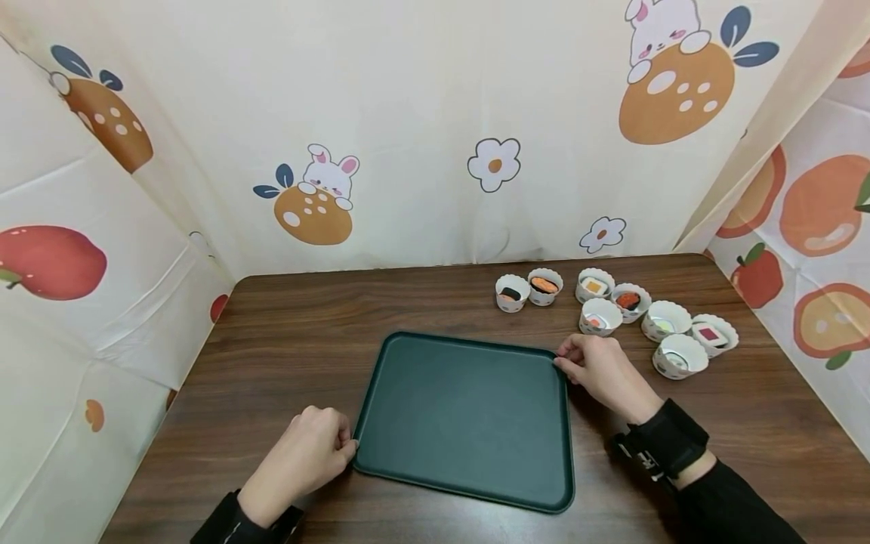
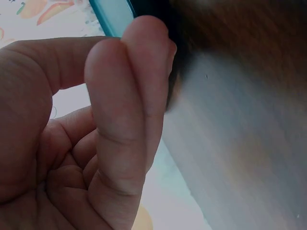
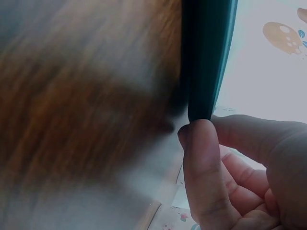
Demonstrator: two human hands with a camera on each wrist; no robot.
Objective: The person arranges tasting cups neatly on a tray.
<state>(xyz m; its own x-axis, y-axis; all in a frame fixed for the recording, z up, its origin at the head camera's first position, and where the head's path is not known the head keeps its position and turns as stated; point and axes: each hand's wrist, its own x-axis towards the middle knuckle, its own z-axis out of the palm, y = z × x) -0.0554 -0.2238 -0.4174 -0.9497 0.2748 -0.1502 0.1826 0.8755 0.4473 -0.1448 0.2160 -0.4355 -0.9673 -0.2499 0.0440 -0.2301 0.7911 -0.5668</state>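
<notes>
A dark green rectangular tray (image 1: 462, 423) lies slightly turned on the wooden table, its surface bare. My left hand (image 1: 306, 453) pinches the tray's rim near its front left corner, thumb against curled fingers. At the far right corner, my right hand (image 1: 605, 370) pinches the rim between thumb and fingers. In the right wrist view, the tray's edge (image 3: 208, 62) runs down into that pinch. The left wrist view shows the left fingers (image 2: 117, 110) bent up to the tray's edge (image 2: 112, 17); the fingertips partly hide the contact.
Behind and right of the tray stand several small scalloped cups holding sushi pieces; a pair of them, including a cup with orange topping (image 1: 545, 287), sits apart to the left. A white cup (image 1: 680, 357) is near my right hand. Printed cloth (image 1: 421, 151) hangs around the table (image 1: 272, 363).
</notes>
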